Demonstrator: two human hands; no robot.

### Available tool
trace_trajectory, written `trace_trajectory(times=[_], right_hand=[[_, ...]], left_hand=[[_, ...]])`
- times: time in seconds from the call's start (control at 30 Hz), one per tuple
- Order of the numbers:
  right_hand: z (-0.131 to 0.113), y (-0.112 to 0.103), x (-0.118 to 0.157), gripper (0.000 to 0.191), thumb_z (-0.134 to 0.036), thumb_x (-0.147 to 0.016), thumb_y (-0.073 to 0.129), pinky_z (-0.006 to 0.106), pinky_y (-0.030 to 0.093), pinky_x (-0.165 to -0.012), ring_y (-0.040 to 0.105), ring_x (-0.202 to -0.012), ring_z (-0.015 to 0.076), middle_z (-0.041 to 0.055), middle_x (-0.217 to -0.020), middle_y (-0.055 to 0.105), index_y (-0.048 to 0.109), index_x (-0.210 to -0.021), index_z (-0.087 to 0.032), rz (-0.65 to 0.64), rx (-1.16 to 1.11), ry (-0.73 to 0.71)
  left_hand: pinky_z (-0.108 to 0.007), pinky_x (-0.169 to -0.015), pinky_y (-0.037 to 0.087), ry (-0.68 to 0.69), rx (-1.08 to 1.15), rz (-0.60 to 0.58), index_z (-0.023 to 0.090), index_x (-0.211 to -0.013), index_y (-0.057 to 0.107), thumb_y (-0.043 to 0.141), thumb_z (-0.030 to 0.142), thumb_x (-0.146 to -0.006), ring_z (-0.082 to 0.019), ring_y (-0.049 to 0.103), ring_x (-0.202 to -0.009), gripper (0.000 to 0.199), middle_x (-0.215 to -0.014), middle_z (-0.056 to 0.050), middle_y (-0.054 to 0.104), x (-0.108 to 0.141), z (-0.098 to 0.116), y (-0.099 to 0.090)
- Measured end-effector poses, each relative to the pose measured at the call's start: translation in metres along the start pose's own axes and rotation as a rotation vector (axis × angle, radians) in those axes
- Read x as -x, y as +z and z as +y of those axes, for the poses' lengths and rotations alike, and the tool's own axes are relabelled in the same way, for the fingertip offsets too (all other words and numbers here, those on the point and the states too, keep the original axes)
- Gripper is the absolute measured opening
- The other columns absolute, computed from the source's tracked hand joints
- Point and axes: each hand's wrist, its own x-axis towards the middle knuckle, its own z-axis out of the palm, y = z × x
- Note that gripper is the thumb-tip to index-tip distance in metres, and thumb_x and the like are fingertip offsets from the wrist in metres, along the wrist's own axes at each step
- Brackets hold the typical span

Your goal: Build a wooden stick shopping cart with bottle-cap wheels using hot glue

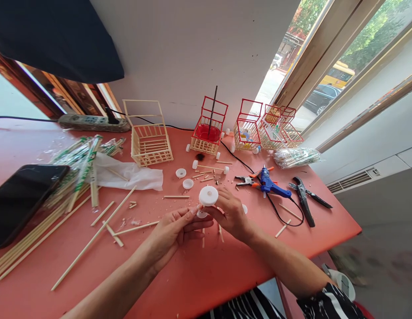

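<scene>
Above the front middle of the table, a round white bottle cap (208,196) with a dull spot at its centre faces up. My right hand (232,212) has its fingers closed at the cap's right edge. Just below it my left hand (182,226) pinches a second white cap (202,214); whether a stick joins the two caps is hidden. Loose caps (188,183) lie beyond my hands, near a short stick with a white cap on each end (211,167). Another cap (245,208) shows partly behind my right hand.
Small stick-built carts (151,144) line the wall, one holding a red cup (208,133). A blue glue gun (272,185), pliers (247,180) and black cutters (304,201) lie right. Wooden sticks (93,239), wrapped chopsticks (88,164) and a phone (23,195) are left.
</scene>
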Motion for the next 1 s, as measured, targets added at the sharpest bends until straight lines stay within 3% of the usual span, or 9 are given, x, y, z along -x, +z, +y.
trace_trajectory(times=[0.13, 0.3, 0.57, 0.77, 1.0], right_hand=[[0.0000, -0.0012, 0.0001, 0.018, -0.028, -0.102, 0.060, 0.030, 0.047, -0.075, 0.057, -0.076, 0.0175, 0.0025, -0.077, 0.065, 0.065, -0.086, -0.021, 0.001, 0.002, 0.010], [0.0005, -0.0030, 0.0002, 0.016, -0.024, -0.102, 0.060, 0.031, 0.049, -0.078, 0.060, -0.081, 0.0186, 0.0047, -0.082, 0.067, 0.065, -0.087, -0.020, 0.002, -0.002, 0.018], [0.0016, -0.0007, 0.0017, 0.014, -0.025, -0.102, 0.060, 0.030, 0.048, -0.075, 0.057, -0.078, 0.0177, 0.0031, -0.080, 0.066, 0.065, -0.089, -0.021, 0.001, 0.008, -0.003], [0.0026, 0.0002, 0.0026, 0.012, -0.021, -0.100, 0.061, 0.029, 0.046, -0.074, 0.057, -0.079, 0.0172, 0.0025, -0.080, 0.065, 0.064, -0.088, -0.021, 0.000, -0.010, -0.008], [0.0037, -0.0022, 0.0037, 0.015, -0.023, -0.102, 0.058, 0.032, 0.048, -0.078, 0.059, -0.082, 0.0192, 0.0047, -0.083, 0.068, 0.066, -0.089, -0.021, -0.021, 0.010, 0.019]], left_hand=[[-0.028, -0.063, 0.062, -0.014, 0.023, 0.014, 0.013, -0.088, 0.078, 0.097, 0.050, -0.054, -0.033, 0.078, -0.093, 0.053, -0.100, -0.017, 0.080, -0.0017, -0.0008, -0.0015], [-0.030, -0.066, 0.062, 0.011, 0.003, 0.031, 0.015, -0.100, 0.077, 0.087, 0.049, -0.073, -0.033, 0.077, -0.098, 0.045, -0.108, -0.018, 0.079, -0.0039, -0.0044, -0.0069], [-0.024, -0.061, 0.060, -0.007, -0.073, 0.030, 0.015, -0.091, 0.079, 0.096, 0.055, -0.054, -0.032, 0.077, -0.098, 0.057, -0.108, -0.016, 0.079, -0.0010, 0.0011, -0.0048], [-0.025, -0.065, 0.061, 0.023, -0.037, -0.009, 0.015, -0.093, 0.079, 0.094, 0.051, -0.061, -0.031, 0.077, -0.099, 0.052, -0.101, -0.016, 0.080, -0.0036, -0.0037, -0.0070], [-0.029, -0.064, 0.060, 0.005, -0.066, -0.001, 0.016, -0.101, 0.077, 0.086, 0.053, -0.072, -0.032, 0.077, -0.097, 0.048, -0.111, -0.017, 0.079, -0.0022, -0.0028, -0.0070]])
